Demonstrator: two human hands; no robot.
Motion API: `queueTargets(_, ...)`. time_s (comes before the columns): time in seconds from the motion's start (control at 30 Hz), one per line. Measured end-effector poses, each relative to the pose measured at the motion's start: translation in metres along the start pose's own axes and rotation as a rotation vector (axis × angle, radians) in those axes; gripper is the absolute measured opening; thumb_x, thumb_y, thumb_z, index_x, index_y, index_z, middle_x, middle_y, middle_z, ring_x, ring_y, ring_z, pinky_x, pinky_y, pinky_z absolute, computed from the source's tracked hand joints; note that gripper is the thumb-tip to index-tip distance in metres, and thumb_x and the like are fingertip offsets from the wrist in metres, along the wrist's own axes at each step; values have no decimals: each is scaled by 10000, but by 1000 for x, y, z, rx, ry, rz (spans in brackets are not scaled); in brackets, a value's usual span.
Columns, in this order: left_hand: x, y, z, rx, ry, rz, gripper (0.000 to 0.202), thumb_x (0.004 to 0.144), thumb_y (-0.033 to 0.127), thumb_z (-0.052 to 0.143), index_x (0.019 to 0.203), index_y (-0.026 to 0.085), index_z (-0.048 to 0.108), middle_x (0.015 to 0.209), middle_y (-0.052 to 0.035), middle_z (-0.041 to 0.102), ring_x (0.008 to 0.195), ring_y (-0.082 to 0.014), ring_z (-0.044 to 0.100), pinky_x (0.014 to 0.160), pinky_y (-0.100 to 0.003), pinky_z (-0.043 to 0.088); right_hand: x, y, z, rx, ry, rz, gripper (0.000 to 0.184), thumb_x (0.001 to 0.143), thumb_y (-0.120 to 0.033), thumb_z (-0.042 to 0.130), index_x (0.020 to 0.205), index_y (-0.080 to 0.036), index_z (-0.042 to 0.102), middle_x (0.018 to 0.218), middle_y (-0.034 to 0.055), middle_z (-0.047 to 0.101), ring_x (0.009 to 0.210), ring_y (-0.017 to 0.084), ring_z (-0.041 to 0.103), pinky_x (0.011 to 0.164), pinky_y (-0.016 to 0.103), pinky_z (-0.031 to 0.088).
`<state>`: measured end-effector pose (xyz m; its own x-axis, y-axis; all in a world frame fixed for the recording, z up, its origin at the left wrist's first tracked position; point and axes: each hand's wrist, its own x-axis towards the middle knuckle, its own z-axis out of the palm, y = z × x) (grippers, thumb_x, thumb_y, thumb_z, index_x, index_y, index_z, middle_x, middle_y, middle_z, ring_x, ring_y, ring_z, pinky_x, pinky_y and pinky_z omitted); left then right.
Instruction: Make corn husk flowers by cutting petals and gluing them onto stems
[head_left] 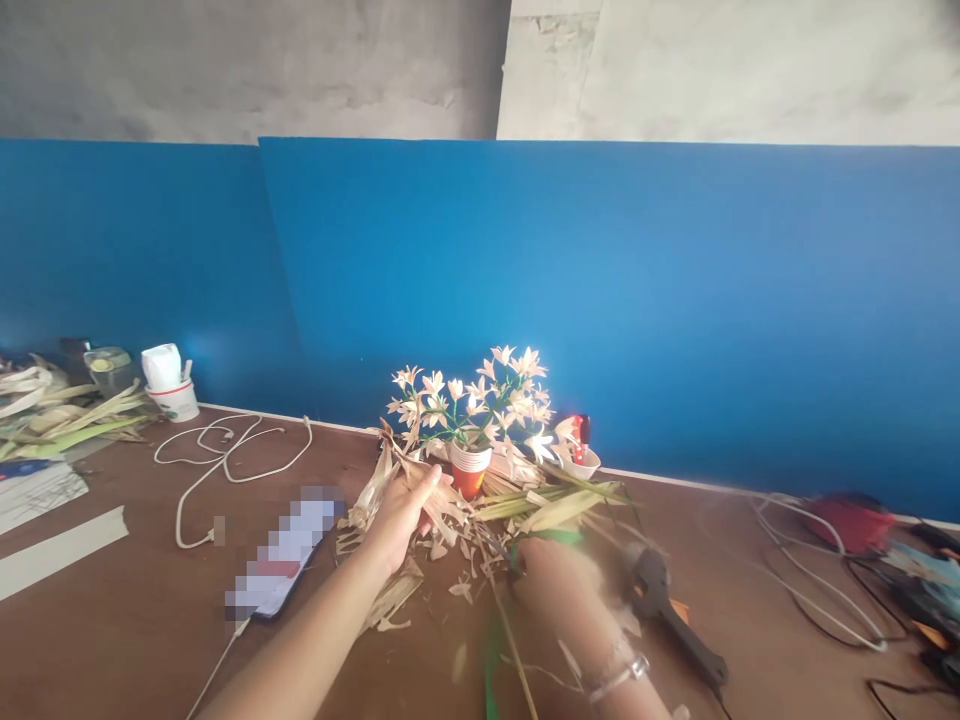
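Observation:
My left hand (403,512) is closed on a dry, pale brown corn husk (444,508), thumb on top. Just beyond it, a red and white paper cup (470,472) holds white artificial flowers (480,400) on green stems. My right hand (541,556) is smeared by motion, low over the scraps to the right, its fingers hidden. Something green shows beside it, too blurred to name. Loose husk pieces (461,590) lie between the hands, and greenish husk strips (562,505) lie right of the cup. A dark glue gun (671,610) rests near my right wrist.
A phone (289,560) with a cable lies left of my left arm. White charging cords (225,455) are coiled behind it. Farther left stand a white cup (174,398) and a husk pile (67,410). Wires (817,560) and a red item (851,522) sit right. A blue partition (600,280) borders the table.

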<state>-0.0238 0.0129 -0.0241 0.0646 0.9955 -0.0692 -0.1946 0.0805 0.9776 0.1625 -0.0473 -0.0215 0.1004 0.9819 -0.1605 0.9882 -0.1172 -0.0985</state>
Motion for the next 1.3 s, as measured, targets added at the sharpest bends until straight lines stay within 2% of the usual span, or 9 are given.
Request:
queueTargets(0.2,-11,-5,-4,-111,-45,-137,391,610,379,814,911,141,741,850,-85,728,737,-181,648,604,-241,469,-21,-9,-8,15,67,-41,422,719,-233,609,1095,-42,592,758,189,688,735,298,678,658,343,443)
queueTargets(0.33,-21,-16,-7,-235,-160,-179,352,551,218,833,882,149,736,842,-68,738,799,-199,664,740,-287,493,-24,-11,-14,31,79,-56,546,717,-225,618,1205,0,517,750,185,690,733,290,680,644,318,432)
queueTargets(0.43,-24,-25,-8,-261,-179,-191,311,533,155,808,835,151,735,785,-45,727,776,-193,659,753,-289,485,-21,-13,-14,22,94,-34,449,744,-168,580,1163,-8,547,759,176,691,729,274,679,619,303,411)
queueTargets(0.57,-24,-35,-10,-289,-126,-156,293,533,134,777,822,161,735,742,-27,710,736,-176,640,721,-272,472,-16,-15,-9,-17,109,-9,212,766,-162,564,955,-88,622,740,157,683,694,266,661,620,305,390)
queueTargets(0.63,-25,-36,-13,-314,-113,-164,296,533,135,779,825,168,736,741,-23,705,739,-175,635,730,-278,476,-15,-14,-6,-29,116,-12,214,772,-159,558,966,-91,617,758,158,685,706,265,656,637,309,390)
queueTargets(0.8,-26,-34,-18,-345,-101,-208,293,513,135,792,800,163,739,730,-26,692,724,-181,622,719,-293,483,-7,-5,6,13,53,-67,366,762,-115,545,1117,-25,553,762,172,694,734,263,671,640,296,408)
queueTargets(0.93,-25,-37,-20,-339,-114,-196,268,534,138,788,796,154,733,727,-16,685,712,-162,612,716,-269,466,5,0,10,20,11,-25,366,765,-94,518,1123,-20,552,752,172,699,762,276,685,635,301,428)
queueTargets(1.13,-24,-41,-24,-321,-120,-167,233,609,120,759,838,149,724,772,-33,700,746,-176,626,722,-260,455,3,-5,1,26,3,-82,222,747,-125,543,949,-157,628,689,77,673,729,234,666,641,270,411)
queueTargets(1.3,-23,-40,-22,-335,-110,-165,231,583,119,771,805,155,720,742,-13,691,724,-158,619,702,-242,459,-3,-5,3,24,86,-90,131,707,-120,594,825,-169,623,692,75,654,726,227,646,641,261,389)
